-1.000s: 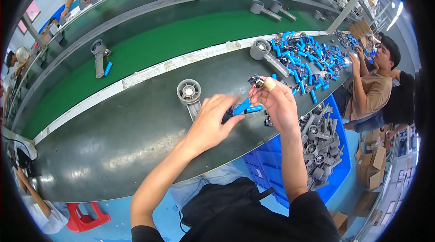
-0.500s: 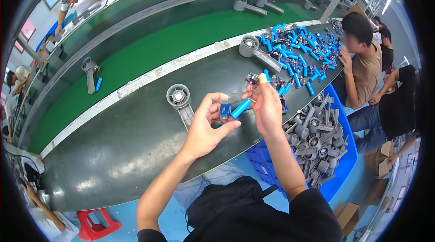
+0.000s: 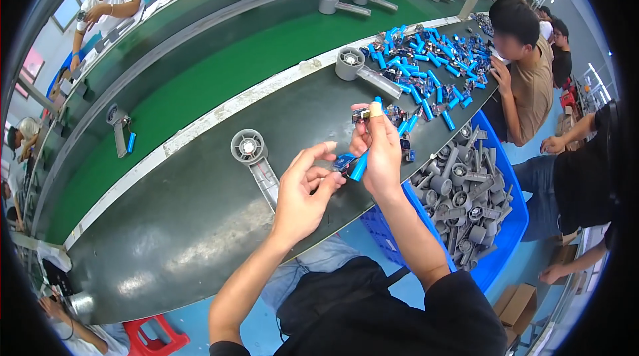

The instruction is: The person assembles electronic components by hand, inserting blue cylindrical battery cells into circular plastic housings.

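Note:
Over the dark bench, my right hand is closed round a small circuit board held up at its fingertips. A blue cylindrical battery hangs at its palm, and a blue module sits beside the battery. My left hand has thumb and fingers pinched together right next to that module; what lies between them is hidden. A pale cover wraps one right fingertip. Left of my left hand, a grey fan housing with a handle lies on the bench. Another housing lies beyond my right hand.
A heap of blue batteries with boards covers the bench at the right. Below it stands a blue crate full of grey housings. A green conveyor runs behind, carrying a few housings. A co-worker sits at the right; a red stool stands lower left.
The view has shifted slightly. The battery has tipped more upright and moved in against my right hand. My left fingers have come together from a wider grip round the module.

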### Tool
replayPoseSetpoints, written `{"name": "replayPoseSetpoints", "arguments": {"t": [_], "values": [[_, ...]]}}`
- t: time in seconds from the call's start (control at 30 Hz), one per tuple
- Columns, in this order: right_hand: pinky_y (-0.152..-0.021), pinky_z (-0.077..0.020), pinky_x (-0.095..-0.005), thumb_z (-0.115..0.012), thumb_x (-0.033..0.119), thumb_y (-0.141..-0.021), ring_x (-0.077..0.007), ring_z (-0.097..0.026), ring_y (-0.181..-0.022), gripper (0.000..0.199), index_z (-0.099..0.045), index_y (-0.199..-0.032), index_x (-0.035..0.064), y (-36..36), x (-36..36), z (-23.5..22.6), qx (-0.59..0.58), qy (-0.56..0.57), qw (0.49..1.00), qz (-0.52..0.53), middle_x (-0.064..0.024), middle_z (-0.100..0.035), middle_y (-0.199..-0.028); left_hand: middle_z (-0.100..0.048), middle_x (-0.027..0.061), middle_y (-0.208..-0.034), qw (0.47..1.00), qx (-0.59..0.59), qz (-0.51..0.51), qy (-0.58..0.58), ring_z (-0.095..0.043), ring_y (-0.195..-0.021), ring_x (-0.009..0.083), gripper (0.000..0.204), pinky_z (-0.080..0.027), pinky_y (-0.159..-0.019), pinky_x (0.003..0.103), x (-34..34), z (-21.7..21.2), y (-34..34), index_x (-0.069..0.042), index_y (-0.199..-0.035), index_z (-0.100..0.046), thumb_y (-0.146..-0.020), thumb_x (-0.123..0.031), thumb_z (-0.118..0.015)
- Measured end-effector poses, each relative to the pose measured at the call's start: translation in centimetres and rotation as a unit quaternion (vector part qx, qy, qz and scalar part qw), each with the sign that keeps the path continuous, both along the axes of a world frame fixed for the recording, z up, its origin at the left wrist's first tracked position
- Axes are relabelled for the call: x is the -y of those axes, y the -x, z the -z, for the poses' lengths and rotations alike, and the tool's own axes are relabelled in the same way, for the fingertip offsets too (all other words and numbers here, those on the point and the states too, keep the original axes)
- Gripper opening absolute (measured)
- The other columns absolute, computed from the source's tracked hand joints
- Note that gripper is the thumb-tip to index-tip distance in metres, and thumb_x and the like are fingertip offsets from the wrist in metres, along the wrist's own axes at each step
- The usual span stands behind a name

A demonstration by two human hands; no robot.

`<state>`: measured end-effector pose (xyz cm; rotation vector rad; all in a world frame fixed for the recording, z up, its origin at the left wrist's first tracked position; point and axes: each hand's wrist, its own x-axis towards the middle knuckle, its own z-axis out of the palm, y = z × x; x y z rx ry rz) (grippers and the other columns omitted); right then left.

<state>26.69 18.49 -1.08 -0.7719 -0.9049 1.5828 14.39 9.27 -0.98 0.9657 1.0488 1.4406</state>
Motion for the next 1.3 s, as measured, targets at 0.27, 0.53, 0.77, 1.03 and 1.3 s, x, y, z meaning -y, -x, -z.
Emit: {"name": "replayPoseSetpoints", "arguments": {"t": [0.27, 0.53, 0.77, 1.03, 1.3], "values": [[-0.051, -0.033, -0.023, -0.047, 0.036, -0.108, -0.0039, -0.041, -0.057, 0.037, -0.061, -0.116, 0.0026, -0.1, -0.1, 0.2, 0.026, 0.005, 1.0, 0.015, 0.0038, -0.048, -0.077, -0.064, 0.0088, -0.104, 0.988, -0.143, -0.045, -0.025, -0.066, -0.094, 0.0151, 0.016, -0.054, -0.087, 0.027, -0.3, 0.7, 0.2, 0.007, -0.109, -0.069, -0.094, 0.003, -0.063], [-0.057, -0.0423, -0.023, -0.047, 0.038, -0.108, -0.0074, -0.051, -0.063, 0.04, -0.066, -0.111, 0.0029, 0.0, -0.4, 0.6, 0.105, -0.03, 0.992, 0.062, 0.0025, -0.053, -0.079, -0.066, 0.0131, -0.11, 0.96, -0.176, -0.166, -0.14, -0.066, -0.097, 0.016, 0.015, -0.054, -0.085, 0.027, -0.1, 1.0, 0.1, 0.006, -0.107, -0.068, -0.094, 0.006, -0.062], [-0.052, -0.037, -0.022, -0.053, 0.032, -0.106, -0.0038, -0.048, -0.06, 0.032, -0.066, -0.105, 0.0025, 1.1, 0.3, 1.3, 0.164, -0.079, 0.983, 0.006, 0.0035, -0.053, -0.074, -0.068, 0.0175, -0.112, 0.942, -0.208, -0.133, -0.227, -0.066, -0.104, 0.0212, 0.018, -0.054, -0.088, 0.029, 0.2, 0.0, 0.0, 0.005, -0.105, -0.069, -0.09, 0.012, -0.062], [-0.065, -0.0474, -0.0389, -0.055, 0.03, -0.103, -0.0292, -0.061, -0.066, 0.035, -0.067, -0.1, -0.0021, 1.3, 0.4, 2.1, 0.381, -0.168, 0.902, 0.111, -0.0139, -0.065, -0.077, -0.068, 0.0192, -0.112, 0.938, -0.199, -0.154, -0.236, -0.068, -0.1, 0.023, 0.018, -0.055, -0.083, 0.03, 0.6, -0.1, 0.4, 0.005, -0.103, -0.069, -0.088, 0.012, -0.064], [-0.057, -0.0379, -0.0251, -0.055, 0.033, -0.105, -0.0063, -0.046, -0.063, 0.035, -0.067, -0.096, 0.0018, -0.3, -1.7, 3.2, 0.329, -0.121, 0.933, 0.087, 0.0035, -0.054, -0.071, -0.07, 0.0188, -0.104, 0.925, -0.266, -0.092, -0.255, -0.07, -0.092, 0.0245, 0.016, -0.057, -0.081, 0.032, 1.2, -0.9, 0.7, 0.005, -0.101, -0.067, -0.086, 0.012, -0.065]]}}
